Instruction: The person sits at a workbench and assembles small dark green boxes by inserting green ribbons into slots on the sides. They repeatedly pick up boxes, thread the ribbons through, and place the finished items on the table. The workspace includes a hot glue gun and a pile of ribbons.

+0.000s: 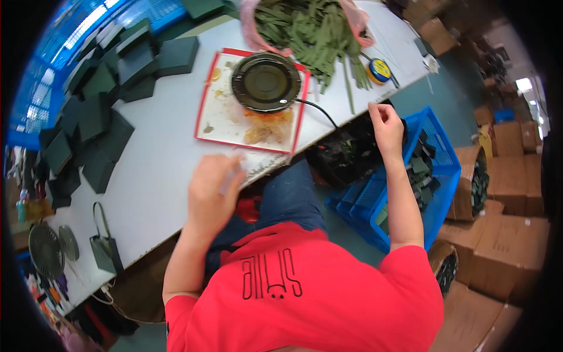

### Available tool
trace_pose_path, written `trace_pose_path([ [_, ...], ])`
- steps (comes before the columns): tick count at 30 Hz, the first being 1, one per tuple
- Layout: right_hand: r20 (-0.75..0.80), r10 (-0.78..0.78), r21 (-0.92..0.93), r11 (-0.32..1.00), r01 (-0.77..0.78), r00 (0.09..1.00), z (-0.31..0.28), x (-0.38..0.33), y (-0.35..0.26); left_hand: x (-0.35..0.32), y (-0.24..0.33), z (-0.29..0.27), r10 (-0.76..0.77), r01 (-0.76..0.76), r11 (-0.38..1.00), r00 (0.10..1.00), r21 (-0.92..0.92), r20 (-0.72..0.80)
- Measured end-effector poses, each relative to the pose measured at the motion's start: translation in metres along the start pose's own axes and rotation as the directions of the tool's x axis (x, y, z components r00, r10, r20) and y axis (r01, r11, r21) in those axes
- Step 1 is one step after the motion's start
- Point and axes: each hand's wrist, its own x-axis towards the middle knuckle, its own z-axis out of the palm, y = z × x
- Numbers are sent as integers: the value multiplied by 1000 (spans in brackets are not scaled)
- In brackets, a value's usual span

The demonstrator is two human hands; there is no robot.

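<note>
My left hand [214, 190] hovers near the front edge of the white table, curled, its fingers smeared by motion; whether it holds anything is unclear. Out to the right, my right hand [387, 129] is raised beyond the table edge, thumb and fingers pinched together; anything between them is too small to make out. In front of me a round black electric pan [267, 82] with a cord rests on a red-edged white board [214, 126] stained with brown and yellow residue. Olive-green fabric strips [311, 35] spill from a pink bag [252, 29] behind it.
Dark green boxes [97, 117] are heaped at left; a green box with a looped strap [105, 252] and a small fan [47, 252] stand nearer. A blue-and-yellow tin [379, 70] sits at right. Below are a black bag [346, 152], a blue crate [443, 152] of green pieces and cartons [504, 246].
</note>
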Motion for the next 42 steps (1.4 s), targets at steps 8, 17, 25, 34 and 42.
trace_pose_path([
  [8, 116, -147, -187, 968, 167, 982, 28, 2, 9, 8, -115, -111, -214, 493, 628, 854, 602, -475],
  [17, 118, 52, -31, 998, -49, 992, 30, 5, 41, -30, -114, -133, -435, 515, 539, 848, 667, -303],
  [25, 53, -106, 156, 983, 97, 993, 31, 16, 70, -28, -126, -141, -556, 701, 490, 709, 519, -433],
  [34, -85, -59, 423, 902, 90, 995, 18, 14, 32, -48, -96, -144, -604, 671, 570, 734, 475, -311],
  [42, 7, -144, 548, 828, 117, 990, 14, -65, -59, -34, -32, -101, -61, 173, 921, 950, 349, -307],
])
